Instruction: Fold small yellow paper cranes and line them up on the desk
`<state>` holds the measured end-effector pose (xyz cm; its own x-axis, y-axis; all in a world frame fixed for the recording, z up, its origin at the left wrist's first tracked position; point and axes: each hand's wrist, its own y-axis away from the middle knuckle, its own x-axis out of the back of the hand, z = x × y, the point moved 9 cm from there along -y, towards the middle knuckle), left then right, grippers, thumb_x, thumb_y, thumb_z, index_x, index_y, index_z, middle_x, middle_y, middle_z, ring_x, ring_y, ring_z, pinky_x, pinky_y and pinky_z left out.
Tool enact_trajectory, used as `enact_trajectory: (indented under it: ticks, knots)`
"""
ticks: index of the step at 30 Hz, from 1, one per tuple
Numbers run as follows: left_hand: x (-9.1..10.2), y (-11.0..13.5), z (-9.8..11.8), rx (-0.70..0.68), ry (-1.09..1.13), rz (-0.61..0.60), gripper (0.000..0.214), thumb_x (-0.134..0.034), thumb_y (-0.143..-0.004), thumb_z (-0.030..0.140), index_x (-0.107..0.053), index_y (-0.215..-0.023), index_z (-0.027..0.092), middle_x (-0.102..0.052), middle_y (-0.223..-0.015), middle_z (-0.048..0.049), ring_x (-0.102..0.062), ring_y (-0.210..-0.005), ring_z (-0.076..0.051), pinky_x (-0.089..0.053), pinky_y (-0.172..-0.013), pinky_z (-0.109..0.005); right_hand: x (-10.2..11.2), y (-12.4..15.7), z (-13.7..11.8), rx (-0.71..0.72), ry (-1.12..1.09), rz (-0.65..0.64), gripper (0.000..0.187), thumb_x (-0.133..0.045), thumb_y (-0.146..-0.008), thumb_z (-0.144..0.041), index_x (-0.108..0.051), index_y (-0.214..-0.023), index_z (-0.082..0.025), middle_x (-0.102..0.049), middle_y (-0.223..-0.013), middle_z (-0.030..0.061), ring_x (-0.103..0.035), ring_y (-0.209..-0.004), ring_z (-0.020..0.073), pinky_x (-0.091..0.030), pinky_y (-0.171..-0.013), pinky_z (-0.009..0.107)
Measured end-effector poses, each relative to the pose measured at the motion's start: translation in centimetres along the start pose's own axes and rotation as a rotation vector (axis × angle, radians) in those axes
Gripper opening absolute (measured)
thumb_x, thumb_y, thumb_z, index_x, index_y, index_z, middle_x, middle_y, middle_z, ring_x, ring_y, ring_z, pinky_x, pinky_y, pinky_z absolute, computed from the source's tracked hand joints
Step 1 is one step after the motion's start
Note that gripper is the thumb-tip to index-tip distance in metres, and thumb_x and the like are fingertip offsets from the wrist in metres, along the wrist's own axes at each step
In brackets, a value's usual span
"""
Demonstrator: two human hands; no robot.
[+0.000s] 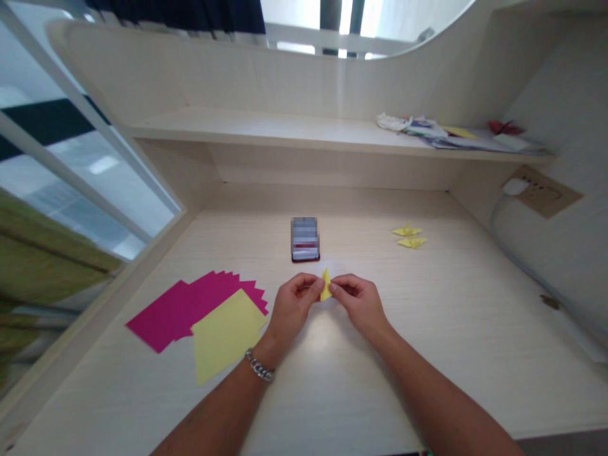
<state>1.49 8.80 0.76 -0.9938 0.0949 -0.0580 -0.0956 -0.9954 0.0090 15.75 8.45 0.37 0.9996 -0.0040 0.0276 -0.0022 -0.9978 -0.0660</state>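
A small folded yellow paper point(325, 286), narrow and pointed at the top, is held upright above the desk. My left hand point(297, 302) pinches its left side between thumb and fingers. From the other side, the thumb and forefinger of my right hand point(361, 303) close on its right edge. A chain bracelet point(259, 366) circles my left wrist. Just beyond the hands lies a phone point(305, 239) with its screen lit. Finer folds of the paper are too small to make out.
Left of my hands, fanned magenta sheets point(164, 316) lie partly under a yellow sheet point(227, 335). Two folded yellow paper cranes point(409, 238) rest at the right. Papers point(446, 136) sit on the shelf point(285, 130) at the back. A cable point(503, 244) hangs from the wall socket point(546, 190).
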Motion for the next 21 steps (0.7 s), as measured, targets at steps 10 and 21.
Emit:
enact_trajectory:
  ticks: [10, 21]
  knots:
    - [0.0, 0.0, -0.1, -0.005, -0.053, -0.008, 0.020, -0.066, -0.076, 0.034, -0.064, -0.082, 0.015, -0.064, -0.073, -0.0019, -0.059, -0.067, -0.014, -0.049, -0.063, -0.026, -0.2, 0.3, -0.1, -0.020, -0.043, 0.007, 0.015, -0.069, -0.071, -0.028, -0.070, -0.080, -0.017, -0.070, -0.076, 0.0052, -0.063, -0.067, 0.0167, -0.051, -0.065, 0.029]
    - [-1.3, 0.4, 0.0, -0.057, -0.036, -0.145, 0.016, -0.070, -0.073, 0.025, -0.061, -0.083, 0.015, -0.063, -0.078, -0.0019, -0.058, -0.072, -0.013, -0.047, -0.069, -0.026, 0.5, 0.0, 0.0, -0.023, 0.009, 0.054, 0.017, -0.068, -0.070, -0.027, -0.073, -0.083, -0.016, -0.073, -0.080, 0.0069, -0.065, -0.072, 0.0189, -0.051, -0.069, 0.031]
